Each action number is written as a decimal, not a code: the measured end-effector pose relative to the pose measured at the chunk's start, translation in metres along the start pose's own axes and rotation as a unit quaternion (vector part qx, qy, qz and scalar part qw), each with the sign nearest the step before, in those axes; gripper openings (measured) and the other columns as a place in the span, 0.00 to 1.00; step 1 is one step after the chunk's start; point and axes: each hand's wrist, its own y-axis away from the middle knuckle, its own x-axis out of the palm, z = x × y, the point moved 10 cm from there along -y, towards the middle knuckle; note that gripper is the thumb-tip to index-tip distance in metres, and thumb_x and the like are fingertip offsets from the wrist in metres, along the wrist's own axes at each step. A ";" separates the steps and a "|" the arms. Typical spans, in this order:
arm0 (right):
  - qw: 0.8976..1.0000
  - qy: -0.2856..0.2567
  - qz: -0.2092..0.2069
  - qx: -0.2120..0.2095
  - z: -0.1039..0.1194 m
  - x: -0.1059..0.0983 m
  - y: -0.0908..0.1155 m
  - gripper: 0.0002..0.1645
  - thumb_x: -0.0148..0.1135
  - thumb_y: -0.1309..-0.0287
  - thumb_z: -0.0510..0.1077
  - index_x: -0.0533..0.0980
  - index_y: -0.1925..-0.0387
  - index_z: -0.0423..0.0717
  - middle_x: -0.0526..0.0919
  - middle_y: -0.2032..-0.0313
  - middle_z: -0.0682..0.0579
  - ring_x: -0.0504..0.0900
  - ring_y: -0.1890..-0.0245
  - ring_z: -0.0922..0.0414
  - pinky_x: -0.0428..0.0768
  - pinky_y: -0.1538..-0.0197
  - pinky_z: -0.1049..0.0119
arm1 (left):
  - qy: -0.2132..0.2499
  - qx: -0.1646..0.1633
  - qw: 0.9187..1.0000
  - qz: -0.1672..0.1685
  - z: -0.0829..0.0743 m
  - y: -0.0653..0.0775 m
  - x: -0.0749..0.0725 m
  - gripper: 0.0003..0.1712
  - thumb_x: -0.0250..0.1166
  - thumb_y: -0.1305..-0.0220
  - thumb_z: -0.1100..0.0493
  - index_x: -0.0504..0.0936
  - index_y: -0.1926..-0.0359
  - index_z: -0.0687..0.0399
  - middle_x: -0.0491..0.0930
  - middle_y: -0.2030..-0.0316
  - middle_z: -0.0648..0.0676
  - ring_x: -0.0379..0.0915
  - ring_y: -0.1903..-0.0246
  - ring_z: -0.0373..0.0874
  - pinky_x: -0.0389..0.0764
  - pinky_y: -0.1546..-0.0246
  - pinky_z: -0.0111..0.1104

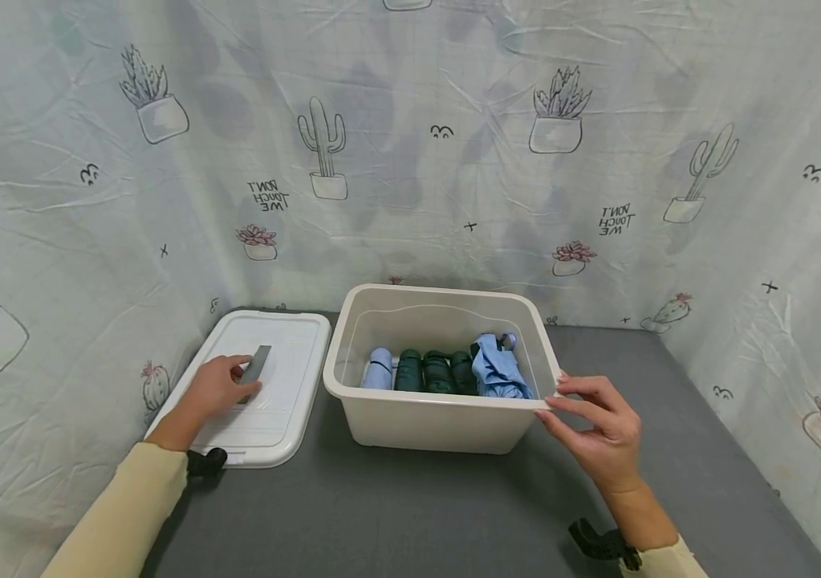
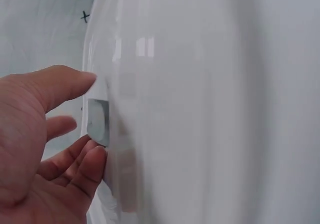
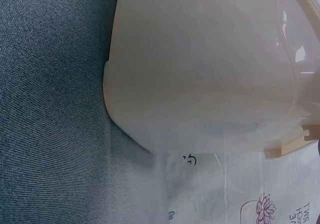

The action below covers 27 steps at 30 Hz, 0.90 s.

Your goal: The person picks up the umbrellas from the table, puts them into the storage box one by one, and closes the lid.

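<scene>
A white lid (image 1: 276,417) lies flat on the left of the table, with a flat grey strip (image 1: 257,365) on it. My left hand (image 1: 211,393) is at this strip, fingertips on either side of it. In the left wrist view one fingertip stands apart from the grey strip (image 2: 99,121), while others are right at its lower end. My right hand (image 1: 598,429) pinches the rim of an off-white plastic bin (image 1: 439,425) at its front right corner. Inside the bin are a light blue roll (image 1: 379,369), several dark green rolled bundles (image 1: 436,373) and a crumpled blue cloth bundle (image 1: 500,369).
The bin and lid stand side by side on a dark grey table (image 1: 410,514). A pale curtain (image 1: 410,177) printed with potted plants closes off the back and both sides. Each wrist wears a black strap mount (image 1: 601,542).
</scene>
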 end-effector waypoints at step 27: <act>0.999 -0.006 0.020 0.031 -0.006 0.000 0.002 0.15 0.83 0.54 0.39 0.86 0.73 0.29 0.82 0.65 0.34 0.85 0.54 0.53 0.83 0.43 0.72 | -0.014 -0.041 0.995 0.090 0.002 -0.017 0.003 0.30 0.69 0.35 0.57 0.78 0.33 0.60 0.75 0.38 0.75 0.76 0.50 0.58 0.81 0.57 0.45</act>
